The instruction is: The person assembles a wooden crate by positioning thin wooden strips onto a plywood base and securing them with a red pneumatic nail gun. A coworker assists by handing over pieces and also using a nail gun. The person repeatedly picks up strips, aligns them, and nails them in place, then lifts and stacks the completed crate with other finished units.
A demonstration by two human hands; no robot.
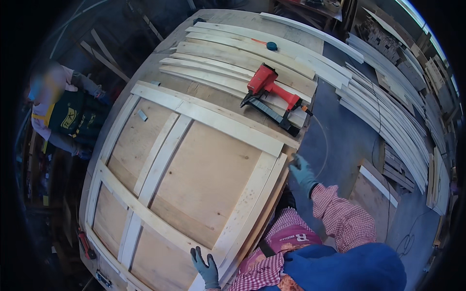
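Note:
A wooden frame panel (165,104) of pale rails over plywood lies flat on the worktable. My left hand (206,267), in a grey-green glove, rests with spread fingers at the near rail, by the joint with a cross rail (145,213). At the panel's right corner is my right hand (303,173), gloved alike, its fingers apart beside the edge of the end rail (262,199); whether they touch it I cannot tell. Beyond that corner a red nail gun (272,94) lies on loose pale boards (208,58), its hose trailing right.
A teal tape measure (271,46) lies on the far boards. Another person (73,111) in a dark apron stands at the left. A red tool (86,245) sits at the table's left edge. Long strips (388,121) are stacked on the right, with a leaning panel (371,194) below.

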